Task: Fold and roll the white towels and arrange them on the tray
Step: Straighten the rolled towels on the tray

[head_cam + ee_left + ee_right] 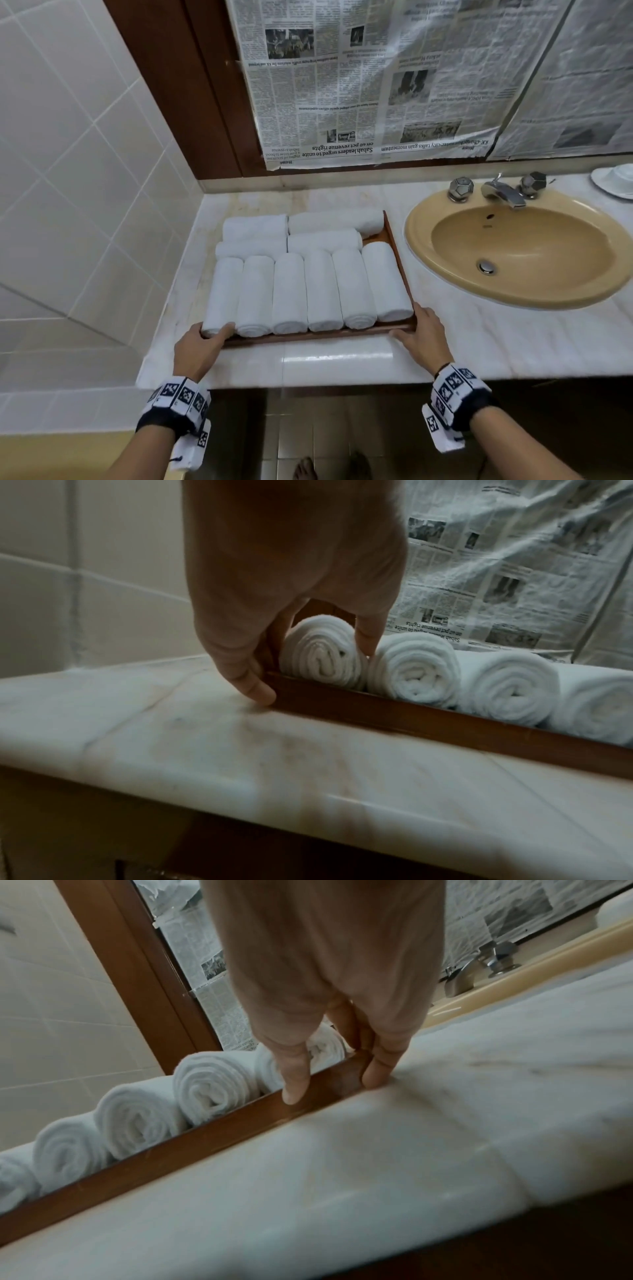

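Observation:
A brown wooden tray (308, 337) sits on the marble counter (342, 363), filled with several rolled white towels (289, 291): a front row lying front to back and more rolls crosswise behind. My left hand (205, 339) grips the tray's near left corner; its fingers (253, 685) lie against the outer side and the thumb reaches between the first two towel rolls (414, 669). My right hand (421, 332) grips the near right corner, thumb on the front rim (171, 1153) and fingers (377, 1074) down the right side, beside the towel ends (212, 1080).
A tan sink (513, 246) with a chrome faucet (503, 192) lies right of the tray. A white dish (616, 181) stands at the back right. Newspaper (376, 85) covers the mirror behind. A tiled wall (68, 171) bounds the counter on the left.

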`<action>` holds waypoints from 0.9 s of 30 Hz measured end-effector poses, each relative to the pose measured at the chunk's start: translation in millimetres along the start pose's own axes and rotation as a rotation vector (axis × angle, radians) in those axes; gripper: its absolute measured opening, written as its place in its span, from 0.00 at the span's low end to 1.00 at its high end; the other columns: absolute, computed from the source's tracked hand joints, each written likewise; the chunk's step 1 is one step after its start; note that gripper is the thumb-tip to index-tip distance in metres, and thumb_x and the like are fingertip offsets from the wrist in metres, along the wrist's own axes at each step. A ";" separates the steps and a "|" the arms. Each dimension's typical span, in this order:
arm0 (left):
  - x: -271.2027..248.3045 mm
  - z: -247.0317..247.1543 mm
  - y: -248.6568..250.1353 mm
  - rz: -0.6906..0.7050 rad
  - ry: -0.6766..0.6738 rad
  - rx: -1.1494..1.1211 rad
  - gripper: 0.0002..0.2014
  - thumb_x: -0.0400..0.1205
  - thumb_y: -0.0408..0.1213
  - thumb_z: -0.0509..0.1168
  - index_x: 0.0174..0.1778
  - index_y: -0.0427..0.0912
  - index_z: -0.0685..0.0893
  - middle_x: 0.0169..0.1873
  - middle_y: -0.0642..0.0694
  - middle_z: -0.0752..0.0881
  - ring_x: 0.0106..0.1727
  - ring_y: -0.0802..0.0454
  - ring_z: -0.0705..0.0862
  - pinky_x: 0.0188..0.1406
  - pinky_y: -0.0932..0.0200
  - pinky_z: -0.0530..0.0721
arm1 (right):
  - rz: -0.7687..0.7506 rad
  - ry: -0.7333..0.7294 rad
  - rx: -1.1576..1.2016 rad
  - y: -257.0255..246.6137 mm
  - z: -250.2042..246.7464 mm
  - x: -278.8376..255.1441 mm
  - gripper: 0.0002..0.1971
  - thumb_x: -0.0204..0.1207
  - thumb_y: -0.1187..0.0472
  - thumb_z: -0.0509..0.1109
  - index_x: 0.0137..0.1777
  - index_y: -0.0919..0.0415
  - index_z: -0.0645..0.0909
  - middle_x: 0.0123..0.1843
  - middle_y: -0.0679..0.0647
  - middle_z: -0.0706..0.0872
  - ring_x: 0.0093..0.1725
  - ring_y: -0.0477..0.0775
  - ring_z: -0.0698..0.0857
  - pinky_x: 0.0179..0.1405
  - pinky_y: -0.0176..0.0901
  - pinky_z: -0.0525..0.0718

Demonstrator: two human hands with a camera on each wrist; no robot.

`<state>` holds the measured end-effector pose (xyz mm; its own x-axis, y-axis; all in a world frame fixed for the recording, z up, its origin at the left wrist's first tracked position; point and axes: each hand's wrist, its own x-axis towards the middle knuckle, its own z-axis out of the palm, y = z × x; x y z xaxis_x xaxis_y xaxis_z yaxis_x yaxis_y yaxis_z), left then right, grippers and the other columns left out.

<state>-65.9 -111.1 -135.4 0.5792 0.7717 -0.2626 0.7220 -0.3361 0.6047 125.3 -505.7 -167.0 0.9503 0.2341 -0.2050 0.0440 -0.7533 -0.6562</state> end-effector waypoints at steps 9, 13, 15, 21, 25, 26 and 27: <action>-42.5 0.0 11.8 -0.041 -0.031 0.129 0.30 0.72 0.68 0.72 0.42 0.40 0.81 0.39 0.43 0.85 0.41 0.44 0.82 0.35 0.54 0.73 | -0.063 -0.099 -0.039 -13.8 -36.3 59.3 0.35 0.67 0.58 0.85 0.72 0.67 0.77 0.63 0.64 0.83 0.66 0.64 0.80 0.66 0.46 0.72; -59.3 9.8 14.5 -0.064 -0.043 0.130 0.30 0.74 0.67 0.71 0.46 0.39 0.81 0.43 0.42 0.85 0.44 0.43 0.82 0.39 0.53 0.76 | -0.080 -0.129 -0.031 -20.0 -42.5 84.4 0.32 0.66 0.60 0.85 0.70 0.67 0.79 0.64 0.63 0.84 0.65 0.63 0.81 0.66 0.47 0.72; -66.7 14.3 17.1 -0.073 -0.046 0.119 0.30 0.73 0.66 0.72 0.47 0.39 0.81 0.42 0.43 0.85 0.43 0.45 0.82 0.36 0.55 0.76 | -0.090 -0.136 -0.007 -21.9 -41.9 99.1 0.35 0.66 0.62 0.85 0.73 0.68 0.77 0.66 0.64 0.84 0.66 0.62 0.81 0.69 0.48 0.74; -83.3 30.1 22.2 -0.092 -0.043 0.099 0.23 0.74 0.58 0.75 0.44 0.40 0.80 0.39 0.44 0.85 0.38 0.51 0.80 0.27 0.64 0.70 | -0.088 -0.155 0.062 -29.3 -39.5 141.2 0.36 0.70 0.69 0.81 0.79 0.63 0.73 0.64 0.55 0.83 0.66 0.53 0.80 0.67 0.40 0.70; -84.0 40.2 23.1 -0.111 -0.054 0.129 0.20 0.75 0.53 0.76 0.46 0.39 0.80 0.39 0.44 0.84 0.37 0.52 0.79 0.26 0.65 0.68 | -0.083 -0.105 0.073 -35.0 -35.1 157.8 0.34 0.71 0.68 0.80 0.78 0.63 0.75 0.67 0.59 0.84 0.70 0.59 0.80 0.72 0.42 0.70; -84.0 43.2 24.6 -0.112 -0.055 0.136 0.20 0.75 0.51 0.76 0.46 0.39 0.79 0.39 0.44 0.83 0.37 0.53 0.78 0.25 0.65 0.67 | -0.087 -0.088 0.077 -38.3 -34.0 157.8 0.31 0.72 0.69 0.79 0.75 0.66 0.76 0.64 0.60 0.85 0.68 0.60 0.81 0.71 0.44 0.72; -84.4 45.5 25.7 -0.117 -0.059 0.137 0.19 0.75 0.49 0.76 0.47 0.38 0.79 0.39 0.44 0.83 0.36 0.53 0.78 0.25 0.65 0.67 | -0.091 -0.063 0.082 -40.7 -31.5 156.8 0.27 0.72 0.71 0.78 0.71 0.69 0.78 0.60 0.60 0.85 0.64 0.61 0.82 0.68 0.47 0.74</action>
<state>-79.0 -209.4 -131.9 0.5064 0.7782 -0.3713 0.8283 -0.3194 0.4603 282.2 -457.7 -149.6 0.9224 0.3390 -0.1851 0.1013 -0.6749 -0.7310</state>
